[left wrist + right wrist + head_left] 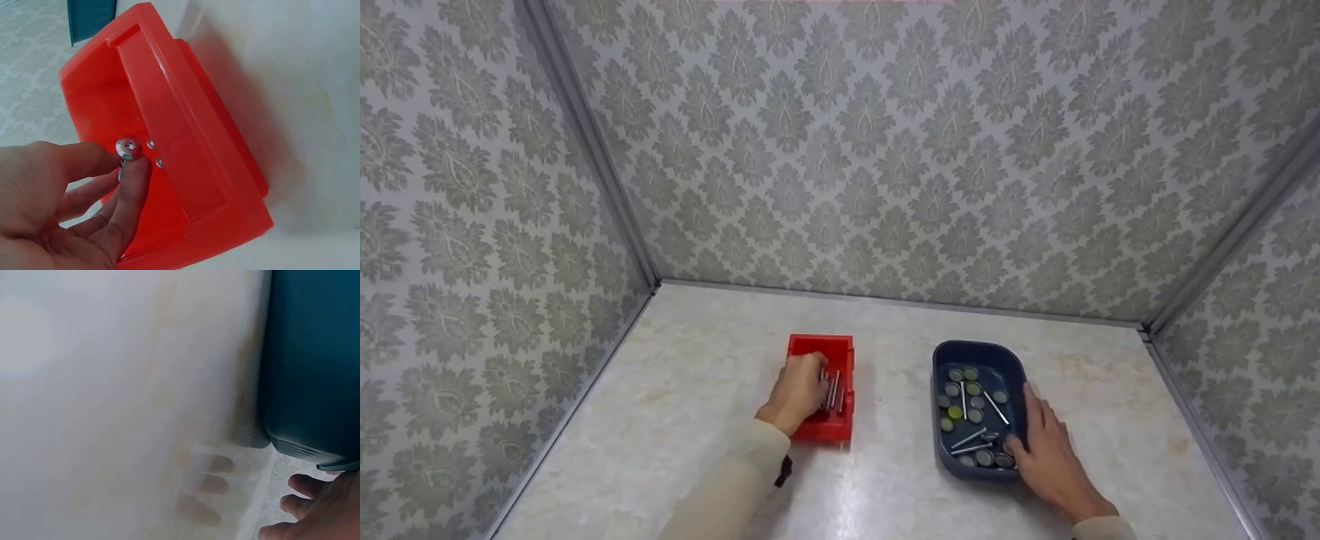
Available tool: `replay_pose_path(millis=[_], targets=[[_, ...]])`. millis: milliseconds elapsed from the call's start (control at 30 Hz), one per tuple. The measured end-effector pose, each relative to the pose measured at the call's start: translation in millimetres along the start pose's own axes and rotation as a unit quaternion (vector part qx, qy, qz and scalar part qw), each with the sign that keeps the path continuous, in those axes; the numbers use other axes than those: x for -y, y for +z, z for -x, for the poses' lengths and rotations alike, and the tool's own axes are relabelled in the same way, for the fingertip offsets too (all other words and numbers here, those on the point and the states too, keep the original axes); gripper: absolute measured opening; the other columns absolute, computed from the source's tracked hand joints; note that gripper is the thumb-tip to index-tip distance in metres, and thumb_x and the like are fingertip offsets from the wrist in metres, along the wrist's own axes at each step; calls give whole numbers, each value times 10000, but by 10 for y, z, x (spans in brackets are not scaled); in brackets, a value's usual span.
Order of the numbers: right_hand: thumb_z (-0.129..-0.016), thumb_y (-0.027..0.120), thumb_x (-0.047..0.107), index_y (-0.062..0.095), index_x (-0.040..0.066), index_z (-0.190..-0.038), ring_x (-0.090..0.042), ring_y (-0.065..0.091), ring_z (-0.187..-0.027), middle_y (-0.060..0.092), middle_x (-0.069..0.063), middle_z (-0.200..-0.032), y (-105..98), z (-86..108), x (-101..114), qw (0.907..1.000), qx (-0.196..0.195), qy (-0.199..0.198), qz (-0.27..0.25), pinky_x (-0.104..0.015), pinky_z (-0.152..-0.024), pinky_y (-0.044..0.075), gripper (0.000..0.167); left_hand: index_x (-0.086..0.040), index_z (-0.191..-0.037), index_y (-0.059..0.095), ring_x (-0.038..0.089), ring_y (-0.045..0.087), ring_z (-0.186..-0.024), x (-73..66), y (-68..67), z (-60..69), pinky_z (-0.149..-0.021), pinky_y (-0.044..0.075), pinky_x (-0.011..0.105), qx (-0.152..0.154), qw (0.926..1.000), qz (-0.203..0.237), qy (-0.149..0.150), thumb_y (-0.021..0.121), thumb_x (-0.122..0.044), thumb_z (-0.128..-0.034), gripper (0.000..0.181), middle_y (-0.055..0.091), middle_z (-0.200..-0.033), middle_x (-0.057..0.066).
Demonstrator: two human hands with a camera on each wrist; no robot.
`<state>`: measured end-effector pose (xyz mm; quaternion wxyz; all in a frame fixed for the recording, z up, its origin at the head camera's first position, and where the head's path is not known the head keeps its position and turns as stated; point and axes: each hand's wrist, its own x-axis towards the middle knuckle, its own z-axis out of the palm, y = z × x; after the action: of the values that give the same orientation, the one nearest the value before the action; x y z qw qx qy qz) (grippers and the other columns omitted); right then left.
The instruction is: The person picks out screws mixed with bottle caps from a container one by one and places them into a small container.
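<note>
Inside the red bin (823,433), several long metal screws (834,391) lie side by side. My left hand (797,390) reaches in over its left side; in the left wrist view the left hand (84,197) pinches a screw (129,148) by its round head between thumb and finger, with two more screw heads close by. To the right stands a dark blue tray (976,471) holding several round caps (976,415) and several screws (996,408). My right hand (1050,457) rests on the tray's right rim, its fingers fairly straight along the outer side and the thumb over the edge.
Both containers stand on a pale marbled table (697,375), with a gap between them. Patterned wall panels (862,150) with grey edge strips close off the back and both sides. A dark band sits at the left wrist.
</note>
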<state>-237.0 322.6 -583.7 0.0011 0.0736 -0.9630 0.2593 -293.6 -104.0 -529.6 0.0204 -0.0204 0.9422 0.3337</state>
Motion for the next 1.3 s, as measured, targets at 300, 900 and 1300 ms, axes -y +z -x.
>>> replay_pose_path(millis=[300,900,1300], targets=[[-1160,606,229,20,45,-1865,-655,320,-1671,242,-408,-1832,-87,-48,-48,10000,-22,0,-29,-848,-1363,204,935,8,-1413,777,260,753,-1058,-98,29,-23,-1069,698,497,-83,9996,-9,256,726,21,-1094,323,840,-1268,186],[-1176,599,252,-25,79,-1871,-656,320,-1658,198,-389,-1861,-55,-106,-5,9998,146,87,-78,-833,-1356,287,950,32,-1254,789,260,769,-940,-119,-27,-18,-1049,709,505,-271,9977,-539,303,683,35,-1118,173,835,-1080,203],[-1157,616,223,14,32,-1864,-636,255,-1716,140,-359,-1897,-8,18,19,10000,-11,-22,-67,-845,-1377,212,947,-106,-1401,787,256,836,-1049,-550,148,309,-977,729,454,-578,9915,-472,1069,874,-212,-1058,369,820,-1342,140]])
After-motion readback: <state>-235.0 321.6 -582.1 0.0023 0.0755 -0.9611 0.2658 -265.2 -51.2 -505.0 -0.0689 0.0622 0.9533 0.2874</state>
